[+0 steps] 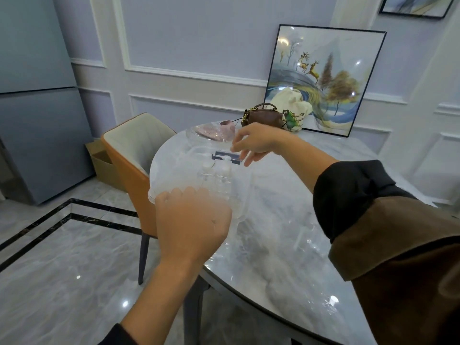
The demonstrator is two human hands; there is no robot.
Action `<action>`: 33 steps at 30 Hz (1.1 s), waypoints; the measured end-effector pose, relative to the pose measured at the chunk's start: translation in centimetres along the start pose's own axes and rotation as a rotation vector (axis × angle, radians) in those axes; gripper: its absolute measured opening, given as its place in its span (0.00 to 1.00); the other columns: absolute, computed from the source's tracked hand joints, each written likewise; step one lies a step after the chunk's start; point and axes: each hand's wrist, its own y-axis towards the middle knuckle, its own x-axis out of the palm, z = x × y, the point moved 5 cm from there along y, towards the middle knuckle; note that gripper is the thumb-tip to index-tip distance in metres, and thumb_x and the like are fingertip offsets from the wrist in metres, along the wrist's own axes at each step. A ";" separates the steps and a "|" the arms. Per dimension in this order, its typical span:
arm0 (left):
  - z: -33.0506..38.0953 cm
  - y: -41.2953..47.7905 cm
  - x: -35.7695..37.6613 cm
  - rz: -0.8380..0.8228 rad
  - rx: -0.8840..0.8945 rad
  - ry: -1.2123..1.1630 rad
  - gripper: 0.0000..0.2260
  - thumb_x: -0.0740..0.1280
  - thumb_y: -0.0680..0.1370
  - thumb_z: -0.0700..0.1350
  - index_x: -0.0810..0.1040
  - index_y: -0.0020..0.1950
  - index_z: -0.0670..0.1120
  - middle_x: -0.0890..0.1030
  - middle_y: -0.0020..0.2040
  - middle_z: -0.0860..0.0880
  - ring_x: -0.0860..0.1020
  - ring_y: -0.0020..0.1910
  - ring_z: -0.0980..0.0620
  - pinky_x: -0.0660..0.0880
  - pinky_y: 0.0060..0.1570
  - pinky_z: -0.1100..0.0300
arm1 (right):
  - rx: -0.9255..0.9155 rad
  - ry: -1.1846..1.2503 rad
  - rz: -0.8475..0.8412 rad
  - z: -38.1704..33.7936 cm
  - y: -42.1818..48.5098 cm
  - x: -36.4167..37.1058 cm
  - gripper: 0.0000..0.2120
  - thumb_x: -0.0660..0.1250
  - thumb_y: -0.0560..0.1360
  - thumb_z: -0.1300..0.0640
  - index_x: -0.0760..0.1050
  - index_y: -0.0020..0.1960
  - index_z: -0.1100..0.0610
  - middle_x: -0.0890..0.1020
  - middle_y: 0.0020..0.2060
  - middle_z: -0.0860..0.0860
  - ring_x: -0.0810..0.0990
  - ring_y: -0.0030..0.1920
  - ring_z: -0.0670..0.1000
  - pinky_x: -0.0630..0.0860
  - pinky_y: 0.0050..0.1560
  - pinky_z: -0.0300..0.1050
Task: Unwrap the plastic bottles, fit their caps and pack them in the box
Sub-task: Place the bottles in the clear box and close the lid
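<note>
Left hand (191, 220) is curled into a fist, lower middle of the frame, gripping the near edge of a see-through plastic container (174, 170). Honestly can't tell if it's a stiff box or a soft bag, it's that clear. Right hand (254, 143) is up at the far edge, thumb and forefinger pinched on the rim right beside a small dark blue clip (225, 155), the other fingers hanging loose below it. So both hands have hold of it, one at each end.

Inside you can see a few small clear bottles (225, 171) standing upright near the middle, pale tops, pretty washed out.

It all sits over the left edge of a round, glossy grey marble-look table (286, 220). Just behind the container there's a clear ribbed dish (199, 135) with something pink in it. Further back, upper right: a brown leather handbag (265, 118), a cream tote (291, 103) and a black-framed deer picture (328, 78) leaning on the wall. Left of the table is an orange and grey chair (129, 150), with a carton (99, 158) on the floor behind it.
</note>
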 end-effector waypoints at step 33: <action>5.4 -2.3 -0.6 -0.035 -0.018 0.001 0.17 0.60 0.78 0.57 0.71 0.33 0.50 0.71 0.31 0.54 0.71 0.35 0.49 0.65 0.53 0.46 | 0.124 -0.191 -0.015 16.5 -18.2 -1.6 0.03 0.72 0.78 0.56 0.80 0.50 0.54 0.86 0.41 0.52 0.88 0.38 0.48 0.83 0.41 0.41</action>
